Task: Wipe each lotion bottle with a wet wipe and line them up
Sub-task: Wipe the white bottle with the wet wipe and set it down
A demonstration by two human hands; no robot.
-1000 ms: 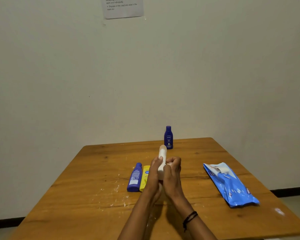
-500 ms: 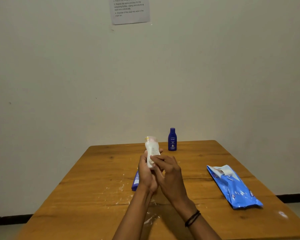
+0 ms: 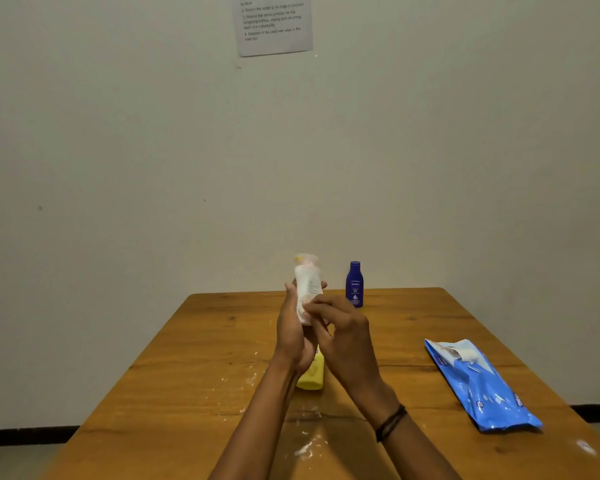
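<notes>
My left hand (image 3: 293, 336) grips a white lotion bottle (image 3: 307, 285) upright above the table's middle. Against the bottle's lower right side presses my right hand (image 3: 343, 336), fingers curled; whether a wipe is under them is hidden. A yellow bottle (image 3: 313, 374) lies on the wooden table (image 3: 194, 382) below my hands, partly covered. The blue bottle that lay beside it is hidden behind my left arm. At the table's far edge a dark blue bottle (image 3: 354, 284) stands upright.
A blue wet-wipe pack (image 3: 478, 384) lies at the table's right side, its flap open. White smears (image 3: 307, 448) dot the tabletop near me. A printed sheet (image 3: 274, 24) hangs on the wall behind the table.
Both hands have lifted the white bottle higher and turned it so its printed label shows. The lying blue bottle went out of sight behind my left arm.
</notes>
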